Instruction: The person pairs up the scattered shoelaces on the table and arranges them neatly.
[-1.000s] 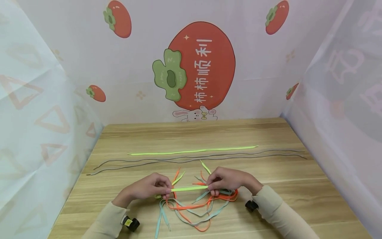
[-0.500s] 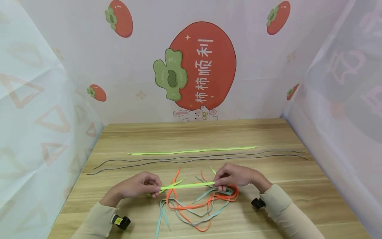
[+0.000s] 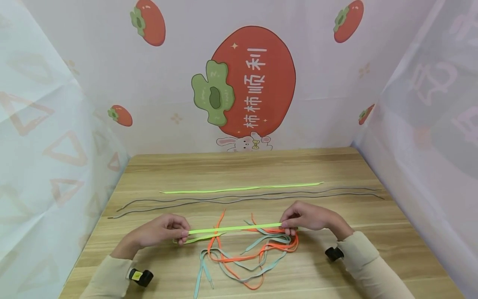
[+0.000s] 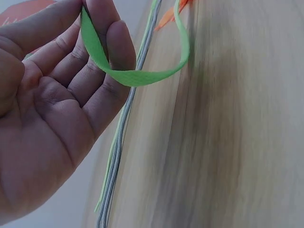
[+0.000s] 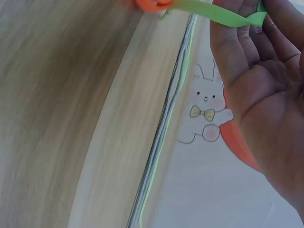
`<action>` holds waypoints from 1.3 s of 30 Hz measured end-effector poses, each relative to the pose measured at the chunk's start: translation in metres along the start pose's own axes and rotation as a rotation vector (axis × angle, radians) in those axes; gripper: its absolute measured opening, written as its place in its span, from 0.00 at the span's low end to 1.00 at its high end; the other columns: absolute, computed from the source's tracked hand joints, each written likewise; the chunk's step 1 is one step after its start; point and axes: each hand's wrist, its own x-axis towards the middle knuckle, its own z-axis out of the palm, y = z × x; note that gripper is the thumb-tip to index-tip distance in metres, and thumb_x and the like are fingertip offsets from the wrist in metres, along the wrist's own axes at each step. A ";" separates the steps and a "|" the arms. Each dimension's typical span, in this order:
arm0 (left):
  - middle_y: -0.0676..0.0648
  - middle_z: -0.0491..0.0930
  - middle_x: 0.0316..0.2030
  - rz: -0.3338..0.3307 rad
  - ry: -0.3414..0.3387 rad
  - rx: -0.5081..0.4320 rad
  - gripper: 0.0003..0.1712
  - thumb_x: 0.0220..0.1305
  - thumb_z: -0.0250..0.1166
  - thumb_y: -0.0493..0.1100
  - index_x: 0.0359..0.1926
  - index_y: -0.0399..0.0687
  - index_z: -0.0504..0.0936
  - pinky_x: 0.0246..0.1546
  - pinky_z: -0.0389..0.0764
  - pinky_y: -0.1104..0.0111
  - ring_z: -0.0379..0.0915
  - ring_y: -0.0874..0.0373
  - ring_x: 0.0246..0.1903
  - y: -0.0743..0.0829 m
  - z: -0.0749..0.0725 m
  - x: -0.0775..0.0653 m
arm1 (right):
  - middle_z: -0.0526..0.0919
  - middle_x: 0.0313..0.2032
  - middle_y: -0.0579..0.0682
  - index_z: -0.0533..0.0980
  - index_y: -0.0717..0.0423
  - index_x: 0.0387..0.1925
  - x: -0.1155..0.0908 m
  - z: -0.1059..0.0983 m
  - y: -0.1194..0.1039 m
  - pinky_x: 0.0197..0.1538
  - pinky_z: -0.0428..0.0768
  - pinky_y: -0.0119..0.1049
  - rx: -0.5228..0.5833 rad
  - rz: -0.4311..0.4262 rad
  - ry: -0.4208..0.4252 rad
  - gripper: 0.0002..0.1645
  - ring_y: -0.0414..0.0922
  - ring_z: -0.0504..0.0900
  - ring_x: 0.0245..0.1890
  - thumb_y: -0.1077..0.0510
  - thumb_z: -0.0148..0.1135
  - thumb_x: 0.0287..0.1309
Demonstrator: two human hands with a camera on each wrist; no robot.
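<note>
A neon yellow-green flat shoelace is stretched between my two hands, above the table. My left hand pinches it between thumb and fingertips, and its loose end trails back to the right below. On the other side my right hand pinches the lace the same way. The left wrist view shows the lace hanging in a loop from the fingers; in the right wrist view the lace folds at the fingertips. Beneath the taut part lies a tangle of orange shoelaces and pale teal shoelaces.
Farther back, another yellow-green shoelace lies straight across the wooden table. Two thin grey laces run alongside it, nearer to me. A printed white sheet stands behind the table, with more sheets at both sides.
My hands have moved apart, the left to the left and the right to the right and slightly away, so the stretch of yellow-green shoelace between them is longer.
</note>
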 end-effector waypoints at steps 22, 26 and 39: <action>0.46 0.86 0.36 -0.036 0.016 -0.066 0.16 0.82 0.55 0.37 0.51 0.23 0.79 0.43 0.87 0.65 0.83 0.65 0.37 -0.018 -0.020 -0.023 | 0.90 0.35 0.53 0.85 0.65 0.47 -0.048 -0.022 0.024 0.44 0.90 0.42 0.007 0.092 0.155 0.16 0.37 0.85 0.34 0.56 0.59 0.78; 0.43 0.86 0.37 -0.028 0.013 -0.078 0.15 0.82 0.55 0.36 0.51 0.22 0.79 0.43 0.87 0.65 0.83 0.66 0.37 -0.021 -0.021 -0.022 | 0.89 0.35 0.54 0.84 0.67 0.47 -0.057 -0.025 0.029 0.44 0.89 0.40 0.017 0.106 0.183 0.16 0.36 0.85 0.34 0.57 0.59 0.78; 0.53 0.85 0.35 -0.007 -0.013 -0.103 0.15 0.81 0.54 0.34 0.50 0.20 0.79 0.40 0.87 0.68 0.81 0.67 0.35 -0.018 -0.022 -0.025 | 0.88 0.36 0.56 0.83 0.70 0.47 -0.082 -0.040 0.045 0.46 0.88 0.34 0.028 0.179 0.246 0.17 0.37 0.85 0.35 0.57 0.59 0.78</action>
